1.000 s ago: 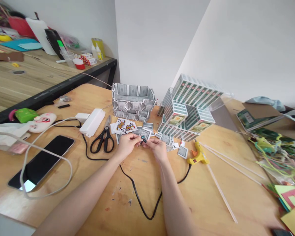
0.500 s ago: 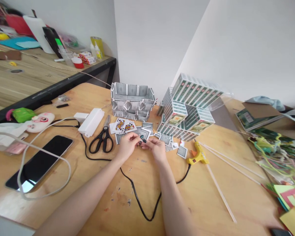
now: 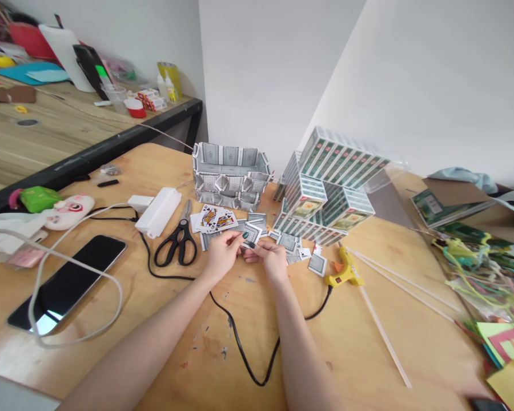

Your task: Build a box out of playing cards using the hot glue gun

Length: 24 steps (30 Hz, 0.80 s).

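Between my two hands is a small grey-backed playing card, pinched at its near edges. My left hand is closed on its left side, and my right hand is closed on its right. Face-up playing cards lie just beyond my left hand, on top of grey-backed ones. Smaller cut card pieces are scattered to the right of my right hand. Behind the cards stands a box built of folded playing cards. Black-handled scissors rest left of my left hand.
Stacked card packs stand at the back right. A yellow glue gun lies right of my hands, its black cord looping in front. Glue sticks are beside it. A phone and white cable lie left.
The card between my fingers has tilted so that more of its patterned back shows. Both hands stay in nearly the same place.
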### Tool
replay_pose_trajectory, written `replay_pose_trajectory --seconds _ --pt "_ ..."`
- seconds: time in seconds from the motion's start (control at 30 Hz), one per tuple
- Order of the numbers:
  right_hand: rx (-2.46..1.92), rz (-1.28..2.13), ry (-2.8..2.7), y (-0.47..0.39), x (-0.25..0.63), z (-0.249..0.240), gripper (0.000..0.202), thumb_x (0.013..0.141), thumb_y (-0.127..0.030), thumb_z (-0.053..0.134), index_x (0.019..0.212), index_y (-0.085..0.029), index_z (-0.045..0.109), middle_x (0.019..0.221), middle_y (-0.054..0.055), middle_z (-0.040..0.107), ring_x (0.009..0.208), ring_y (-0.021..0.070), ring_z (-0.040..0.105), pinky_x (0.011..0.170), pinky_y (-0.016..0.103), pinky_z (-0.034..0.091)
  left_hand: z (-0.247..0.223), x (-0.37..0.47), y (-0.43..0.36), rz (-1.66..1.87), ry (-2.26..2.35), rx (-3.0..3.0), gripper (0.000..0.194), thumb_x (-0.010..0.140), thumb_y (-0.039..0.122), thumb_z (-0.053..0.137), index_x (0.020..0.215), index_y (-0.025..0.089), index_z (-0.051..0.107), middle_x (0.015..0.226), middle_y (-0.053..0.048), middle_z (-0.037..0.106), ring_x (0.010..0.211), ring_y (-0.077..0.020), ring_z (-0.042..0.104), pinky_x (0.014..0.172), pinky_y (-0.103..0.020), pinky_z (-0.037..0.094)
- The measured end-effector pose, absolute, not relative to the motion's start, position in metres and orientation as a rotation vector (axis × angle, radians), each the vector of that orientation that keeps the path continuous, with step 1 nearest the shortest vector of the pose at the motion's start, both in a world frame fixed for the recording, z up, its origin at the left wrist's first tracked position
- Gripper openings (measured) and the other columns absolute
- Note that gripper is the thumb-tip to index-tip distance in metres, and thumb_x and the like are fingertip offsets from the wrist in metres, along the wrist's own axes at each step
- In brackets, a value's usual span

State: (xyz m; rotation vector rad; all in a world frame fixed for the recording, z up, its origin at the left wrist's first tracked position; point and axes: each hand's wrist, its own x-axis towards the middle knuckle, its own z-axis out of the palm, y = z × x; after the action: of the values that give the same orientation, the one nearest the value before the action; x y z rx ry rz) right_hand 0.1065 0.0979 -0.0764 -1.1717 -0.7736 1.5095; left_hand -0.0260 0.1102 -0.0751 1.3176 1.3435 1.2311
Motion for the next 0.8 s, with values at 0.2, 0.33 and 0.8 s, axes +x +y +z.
replay_pose_trajectory --seconds 0.2,0.33,0.8 --pt "-1.169 1.53 -0.749 0.0981 0.108 -0.0785 0.013 0.058 -0.027 0.073 0.058 -0.015 0.068 0.055 0.007 0.07 0.045 0.0183 0.063 0.05 0.031 0.056 -0.0715 -0.0258 0.1085 1.224 1.352 1.354 0.016 0.077 0.031 0.058 0.071 0.018 0.065 0.054 0.003 0.059 0.052 -0.0129 0.053 0.053 -0.023 0.041" --pt "-1.137 1.545 -0.755 0.0978 0.1092 -0.079 0.016 0.061 -0.029 0.07 0.057 -0.015 0.066 0.054 0.008 0.069 0.046 0.0189 0.064 0.051 0.032 0.057 -0.0718 -0.0254 0.1085 1.221 1.325 1.357 0.018 0.078 0.033 0.057 0.071 0.017 0.063 0.057 0.002 0.06 0.055 -0.0132 0.053 0.052 -0.022 0.04" --pt "-1.101 1.534 -0.817 0.0954 0.11 -0.0756 0.024 0.064 -0.038 0.075 0.065 -0.014 0.07 0.068 0.008 0.074 0.058 0.0161 0.067 0.06 0.027 0.056 -0.0734 -0.0287 0.1125 1.202 1.276 1.309 0.02 0.077 0.034 0.057 0.068 0.016 0.061 0.053 0.004 0.053 0.048 -0.0107 0.046 0.048 -0.023 0.036"
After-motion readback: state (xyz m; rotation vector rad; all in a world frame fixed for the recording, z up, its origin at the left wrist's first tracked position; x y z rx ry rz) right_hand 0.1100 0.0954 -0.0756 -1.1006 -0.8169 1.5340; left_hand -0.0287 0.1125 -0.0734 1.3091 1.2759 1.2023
